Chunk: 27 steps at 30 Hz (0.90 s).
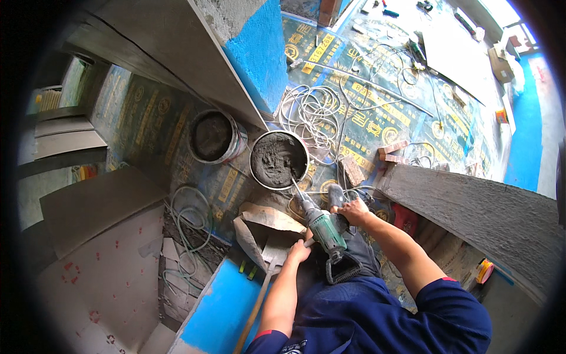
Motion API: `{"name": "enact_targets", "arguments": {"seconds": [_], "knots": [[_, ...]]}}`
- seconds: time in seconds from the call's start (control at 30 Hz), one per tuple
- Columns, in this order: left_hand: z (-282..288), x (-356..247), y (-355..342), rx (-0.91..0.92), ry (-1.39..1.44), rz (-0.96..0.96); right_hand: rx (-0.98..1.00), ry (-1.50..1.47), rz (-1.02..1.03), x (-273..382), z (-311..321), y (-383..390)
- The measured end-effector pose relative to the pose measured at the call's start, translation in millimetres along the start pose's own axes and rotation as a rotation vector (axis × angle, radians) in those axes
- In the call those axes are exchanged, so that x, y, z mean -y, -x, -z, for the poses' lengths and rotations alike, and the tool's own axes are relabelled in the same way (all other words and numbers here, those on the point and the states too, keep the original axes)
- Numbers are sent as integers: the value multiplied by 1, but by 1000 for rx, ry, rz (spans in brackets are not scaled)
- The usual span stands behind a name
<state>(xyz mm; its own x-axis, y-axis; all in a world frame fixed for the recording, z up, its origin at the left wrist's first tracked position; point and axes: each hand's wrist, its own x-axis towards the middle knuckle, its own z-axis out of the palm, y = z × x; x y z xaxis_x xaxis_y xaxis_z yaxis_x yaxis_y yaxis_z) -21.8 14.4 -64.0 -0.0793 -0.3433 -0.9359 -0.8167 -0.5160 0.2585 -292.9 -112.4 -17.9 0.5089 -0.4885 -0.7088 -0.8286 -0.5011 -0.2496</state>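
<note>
My left hand is closed round a side handle of a green and grey handheld power mixer. My right hand grips the mixer's other side, its fingers partly hidden. From the tool's nose a metal shaft runs down into thick grey mortar. The mortar lies in a round bucket on the floor in front of me. Close to my left hand, an opened paper sack has the blade of a long-handled shovel at its mouth.
A second bucket of grey material stands left of the first. Coiled white cable lies beyond them, and a pale hose at left. Bricks sit near a rough low wall on my right. A blue-painted pillar rises ahead.
</note>
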Motion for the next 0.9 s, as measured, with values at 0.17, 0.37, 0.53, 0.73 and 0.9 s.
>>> {"name": "enact_targets", "arguments": {"seconds": [0.17,0.37,0.53,0.73,0.9], "knots": [[-2,-4,-2,21,10,34,-32,20,-2,3,-21,-1],[-14,6,-4,-109,-82,-18,-59,-13,-37,7,-36,1],[-22,3,-2,-99,-27,25,-132,10,-45,5,-48,3],[-54,4,6,-171,-70,-9,-198,53,-58,12,-68,20],[-82,11,-4,-125,-4,33,-213,128,-54,15,-80,31]]}}
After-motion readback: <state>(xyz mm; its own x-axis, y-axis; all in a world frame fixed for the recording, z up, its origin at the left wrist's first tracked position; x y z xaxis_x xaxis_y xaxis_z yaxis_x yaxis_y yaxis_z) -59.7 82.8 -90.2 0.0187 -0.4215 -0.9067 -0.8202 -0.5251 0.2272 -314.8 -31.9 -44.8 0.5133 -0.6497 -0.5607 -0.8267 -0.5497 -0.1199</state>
